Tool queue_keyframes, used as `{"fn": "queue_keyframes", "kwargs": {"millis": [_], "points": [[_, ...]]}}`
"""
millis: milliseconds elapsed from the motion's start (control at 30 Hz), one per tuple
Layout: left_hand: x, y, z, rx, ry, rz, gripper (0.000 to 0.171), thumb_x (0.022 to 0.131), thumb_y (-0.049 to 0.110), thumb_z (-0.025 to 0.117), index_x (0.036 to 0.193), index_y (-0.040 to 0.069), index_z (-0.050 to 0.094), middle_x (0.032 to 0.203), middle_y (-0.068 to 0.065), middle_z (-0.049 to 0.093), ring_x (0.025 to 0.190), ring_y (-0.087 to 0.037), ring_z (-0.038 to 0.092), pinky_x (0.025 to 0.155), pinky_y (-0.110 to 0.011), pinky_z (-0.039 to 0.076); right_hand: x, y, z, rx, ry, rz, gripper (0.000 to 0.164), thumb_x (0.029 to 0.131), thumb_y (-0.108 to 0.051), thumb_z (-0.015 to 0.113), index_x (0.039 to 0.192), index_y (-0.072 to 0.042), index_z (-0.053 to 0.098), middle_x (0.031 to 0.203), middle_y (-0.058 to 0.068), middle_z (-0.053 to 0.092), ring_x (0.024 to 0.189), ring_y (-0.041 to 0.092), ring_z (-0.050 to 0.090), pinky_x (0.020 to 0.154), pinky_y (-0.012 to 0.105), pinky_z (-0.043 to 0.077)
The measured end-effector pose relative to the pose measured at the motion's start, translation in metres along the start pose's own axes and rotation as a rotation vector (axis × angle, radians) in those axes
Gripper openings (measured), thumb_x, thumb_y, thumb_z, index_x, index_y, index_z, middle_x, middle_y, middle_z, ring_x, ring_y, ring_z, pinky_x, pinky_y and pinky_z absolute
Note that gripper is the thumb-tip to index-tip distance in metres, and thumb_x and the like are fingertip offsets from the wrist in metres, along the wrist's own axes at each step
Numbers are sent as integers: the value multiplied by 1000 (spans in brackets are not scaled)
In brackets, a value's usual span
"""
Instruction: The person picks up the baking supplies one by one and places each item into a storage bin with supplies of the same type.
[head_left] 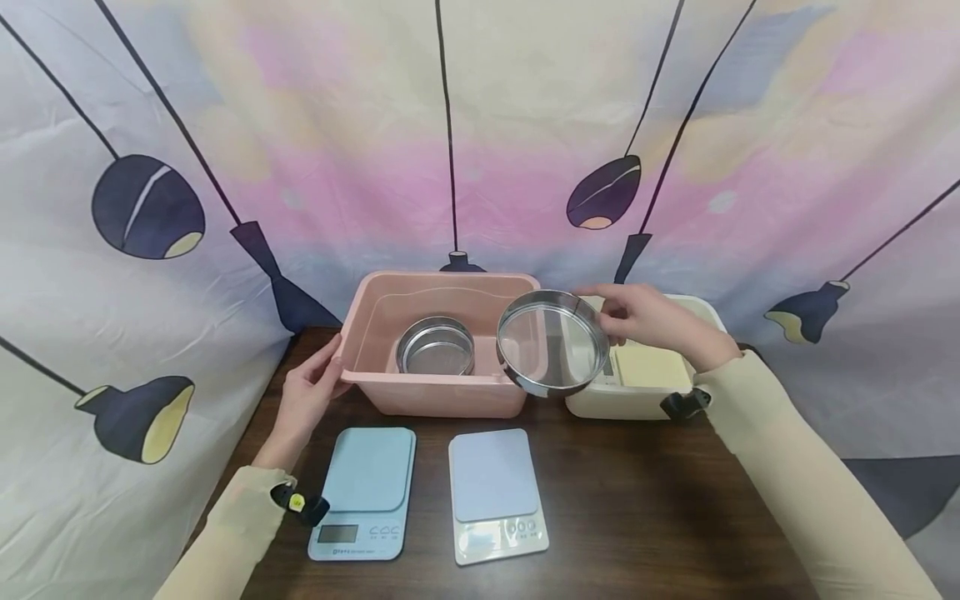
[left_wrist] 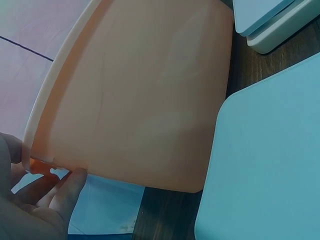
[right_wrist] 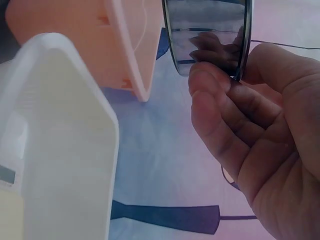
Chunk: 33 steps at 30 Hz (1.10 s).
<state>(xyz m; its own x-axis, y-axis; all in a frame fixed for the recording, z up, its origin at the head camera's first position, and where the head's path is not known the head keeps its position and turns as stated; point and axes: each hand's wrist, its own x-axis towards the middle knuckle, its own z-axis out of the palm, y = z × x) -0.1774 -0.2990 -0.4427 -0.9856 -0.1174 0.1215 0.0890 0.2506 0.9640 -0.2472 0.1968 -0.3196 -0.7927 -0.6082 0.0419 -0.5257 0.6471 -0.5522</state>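
Observation:
My right hand (head_left: 637, 317) pinches the rim of a round metal sieve (head_left: 552, 387), holding it tilted above the right end of a pink plastic tub (head_left: 431, 396). The right wrist view shows the fingertips and thumb on the sieve's shiny side wall (right_wrist: 210, 15). Inside the tub lies smaller round metal sieve ware (head_left: 437, 358). At the tub's left end, my left hand (head_left: 307, 392) grips the rim corner, with the fingers (left_wrist: 70, 195) at the edge in the left wrist view.
In front of the tub, a light blue kitchen scale (head_left: 369, 479) and a white one (head_left: 495, 479) lie on the dark wooden table (head_left: 637, 500). Right of the tub stands a cream bin (head_left: 615, 406) with a pale yellow scale (head_left: 652, 365) inside. A patterned cloth (head_left: 337, 125) hangs behind.

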Motion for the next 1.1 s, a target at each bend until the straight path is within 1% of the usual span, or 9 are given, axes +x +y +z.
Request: {"fn": "queue_keyframes", "kwargs": {"millis": [133, 267, 400, 500, 700, 800, 933, 1100], "points": [[0, 0, 1, -12, -7, 6, 54, 110, 16, 54, 161, 9, 38, 155, -28, 46, 104, 9, 62, 82, -13, 57, 14, -3, -2, -12, -6, 15, 56, 99, -3, 54, 154, -14, 52, 71, -1, 66, 65, 18, 63, 61, 34, 53], [0, 0, -1, -5, -14, -1, 57, 110, 16, 54, 163, 9, 35, 156, -29, 45, 106, 7, 62, 84, -13, 57, 31, -6, -4, -17, -22, 15, 56, 99, -4, 53, 155, -13, 51, 69, 1, 66, 65, 21, 64, 64, 36, 53], [0, 0, -1, 2, -16, -15, 54, 110, 18, 55, 160, 8, 40, 159, -26, 43, 108, 5, 61, 84, -14, 57, 46, -10, -4, -11, -40, 27, 57, 99, -5, 53, 155, -15, 51, 69, 3, 65, 65, 23, 64, 63, 37, 54], [0, 1, -1, 1, -16, -18, 53, 110, 17, 55, 160, 8, 41, 159, -25, 43, 107, 6, 61, 83, -14, 57, 56, -13, -3, -5, -51, 34, 57, 99, -7, 53, 155, -16, 51, 70, 4, 66, 66, 24, 64, 63, 37, 55], [0, 1, -1, -2, -10, -21, 53, 110, 18, 55, 160, 8, 41, 158, -25, 44, 106, 7, 62, 83, -13, 57, 79, -18, 0, 27, -77, 24, 55, 100, -5, 51, 155, -11, 50, 70, 7, 65, 66, 26, 64, 64, 36, 56], [0, 0, 0, -14, -6, -14, 52, 110, 17, 55, 159, 5, 41, 157, -27, 44, 104, 8, 62, 82, -13, 58, 90, -22, 1, 46, -81, 9, 54, 100, -4, 51, 154, -8, 51, 69, 7, 64, 65, 23, 63, 64, 36, 57], [0, -1, 0, -18, -2, -8, 52, 109, 17, 55, 158, 4, 42, 156, -27, 45, 103, 8, 62, 81, -13, 58, 103, -25, 5, 53, -80, -6, 53, 99, -4, 51, 153, -6, 52, 70, 8, 66, 64, 22, 64, 64, 34, 56], [1, -2, 0, -10, -2, -3, 52, 109, 19, 56, 158, 5, 42, 157, -26, 45, 103, 9, 62, 80, -14, 58, 116, -30, 10, 66, -85, -1, 52, 99, -4, 52, 151, -4, 53, 73, 8, 68, 64, 21, 65, 63, 32, 58]]}}
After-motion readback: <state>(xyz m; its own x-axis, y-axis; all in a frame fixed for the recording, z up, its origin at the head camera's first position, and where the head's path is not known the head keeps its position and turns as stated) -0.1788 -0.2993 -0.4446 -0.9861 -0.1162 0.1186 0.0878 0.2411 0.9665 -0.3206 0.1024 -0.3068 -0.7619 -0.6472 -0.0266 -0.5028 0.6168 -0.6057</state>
